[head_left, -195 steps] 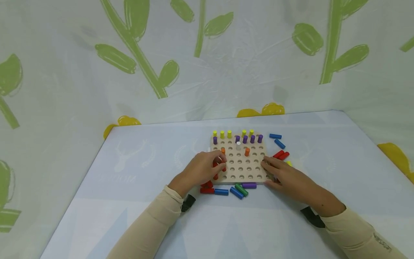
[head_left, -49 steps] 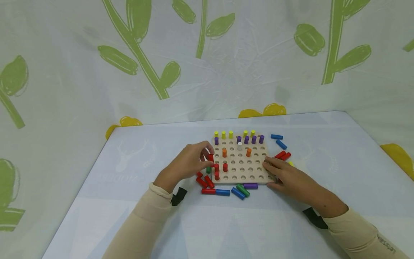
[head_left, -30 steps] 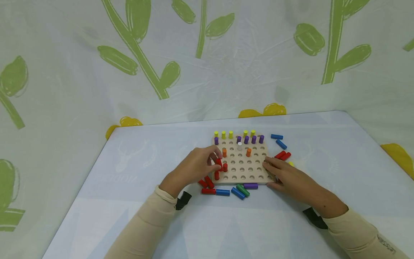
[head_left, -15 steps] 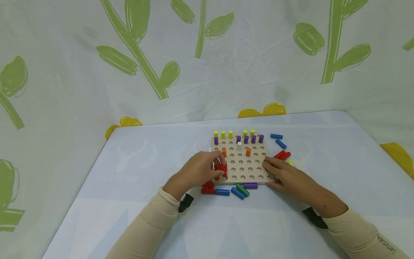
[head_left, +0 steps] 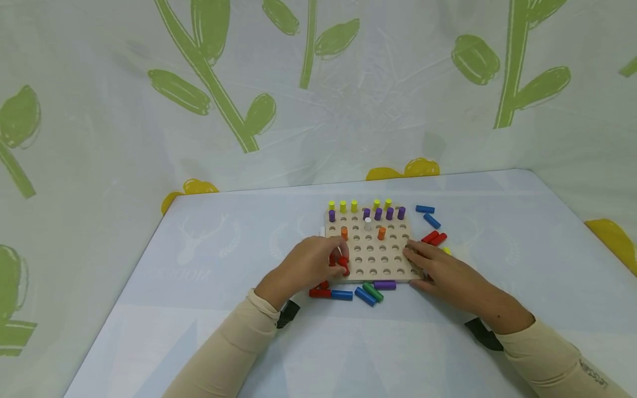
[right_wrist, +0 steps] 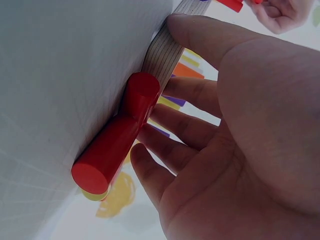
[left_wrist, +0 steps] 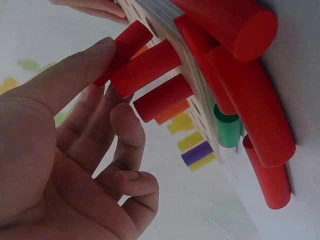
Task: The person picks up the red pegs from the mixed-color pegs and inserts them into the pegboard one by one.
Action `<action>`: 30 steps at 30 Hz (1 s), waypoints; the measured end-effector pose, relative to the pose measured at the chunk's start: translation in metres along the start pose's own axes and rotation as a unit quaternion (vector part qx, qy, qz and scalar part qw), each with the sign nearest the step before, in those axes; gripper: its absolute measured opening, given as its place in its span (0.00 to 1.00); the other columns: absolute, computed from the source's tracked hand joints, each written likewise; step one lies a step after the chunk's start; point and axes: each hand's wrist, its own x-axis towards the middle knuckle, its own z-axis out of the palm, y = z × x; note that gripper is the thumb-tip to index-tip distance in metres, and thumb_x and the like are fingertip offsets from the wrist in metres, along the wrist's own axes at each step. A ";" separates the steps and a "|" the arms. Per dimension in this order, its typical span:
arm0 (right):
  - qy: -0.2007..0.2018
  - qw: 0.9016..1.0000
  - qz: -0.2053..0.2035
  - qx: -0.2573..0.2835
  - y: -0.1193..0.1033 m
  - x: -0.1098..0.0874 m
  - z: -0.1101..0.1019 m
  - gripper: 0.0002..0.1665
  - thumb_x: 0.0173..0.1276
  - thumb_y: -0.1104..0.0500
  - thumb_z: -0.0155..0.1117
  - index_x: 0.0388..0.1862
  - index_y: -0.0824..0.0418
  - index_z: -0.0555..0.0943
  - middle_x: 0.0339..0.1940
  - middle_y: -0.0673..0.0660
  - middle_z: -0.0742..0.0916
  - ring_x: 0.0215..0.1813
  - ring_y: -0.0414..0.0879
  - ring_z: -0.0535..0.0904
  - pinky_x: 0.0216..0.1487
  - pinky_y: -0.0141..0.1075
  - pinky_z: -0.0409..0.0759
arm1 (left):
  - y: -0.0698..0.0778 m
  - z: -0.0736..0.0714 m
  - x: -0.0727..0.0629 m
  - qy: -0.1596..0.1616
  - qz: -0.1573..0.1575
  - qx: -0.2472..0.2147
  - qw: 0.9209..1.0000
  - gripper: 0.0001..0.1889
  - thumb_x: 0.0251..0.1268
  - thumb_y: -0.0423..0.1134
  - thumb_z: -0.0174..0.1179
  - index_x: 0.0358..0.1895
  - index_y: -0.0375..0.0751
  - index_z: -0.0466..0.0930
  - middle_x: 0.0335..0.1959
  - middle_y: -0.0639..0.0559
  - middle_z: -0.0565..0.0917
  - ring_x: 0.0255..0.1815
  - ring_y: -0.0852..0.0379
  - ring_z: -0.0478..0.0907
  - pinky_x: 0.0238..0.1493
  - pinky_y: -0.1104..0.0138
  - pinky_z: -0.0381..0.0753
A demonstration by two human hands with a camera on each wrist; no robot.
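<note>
My left hand point(head_left: 306, 262) is over the near left part of a wooden pegboard point(head_left: 376, 266), pinching a red peg point(left_wrist: 131, 44) between thumb and fingertips. In the left wrist view, the peg's end is right at the board's face, beside two red pegs standing in holes. My right hand point(head_left: 443, 271) rests at the board's near right corner, fingers spread and loosely bent, thumb against the edge point(right_wrist: 165, 52). Yellow pegs point(head_left: 343, 207) line the far row, with purple pegs point(head_left: 390, 213) before them. Two orange pegs point(head_left: 381, 233) and a white peg point(head_left: 367, 223) stand nearer.
Loose red pegs point(left_wrist: 260, 115) and a green peg point(left_wrist: 228, 127) lie left of the board. Along its near side are blue pegs point(head_left: 365, 297), another green peg point(head_left: 372, 292) and a purple peg point(head_left: 385, 285). Blue pegs point(head_left: 432, 221) and red pegs point(head_left: 438, 239) lie to the right.
My left hand has carried the red peg from beside the board's left edge toward me and rightward, to the near left holes. My right hand has stayed at the right corner.
</note>
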 end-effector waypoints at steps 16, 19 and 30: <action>0.005 1.000 -0.002 0.004 0.000 -0.001 0.001 0.41 0.63 0.50 0.73 0.72 0.62 0.71 0.73 0.64 0.72 0.72 0.61 0.70 0.61 0.52 0.79 | 0.001 0.003 0.000 0.008 0.012 0.016 1.000 0.11 0.59 0.42 0.73 0.40 0.51 0.80 0.36 0.58 0.85 0.37 0.60 0.78 0.40 0.72 0.79; 0.003 1.000 -0.001 0.004 0.000 -0.001 0.001 0.41 0.64 0.50 0.73 0.72 0.62 0.71 0.73 0.65 0.72 0.72 0.62 0.70 0.61 0.52 0.79 | 0.001 0.004 0.000 0.011 0.014 0.023 1.000 0.11 0.59 0.42 0.73 0.40 0.51 0.80 0.36 0.58 0.85 0.37 0.60 0.78 0.40 0.71 0.79; 0.004 1.000 -0.002 0.004 0.001 -0.001 0.003 0.41 0.64 0.50 0.73 0.72 0.63 0.71 0.73 0.65 0.72 0.72 0.62 0.70 0.61 0.53 0.79 | 0.002 0.005 -0.001 0.012 0.023 0.043 0.999 0.11 0.59 0.42 0.73 0.41 0.52 0.81 0.35 0.59 0.86 0.37 0.61 0.77 0.42 0.71 0.79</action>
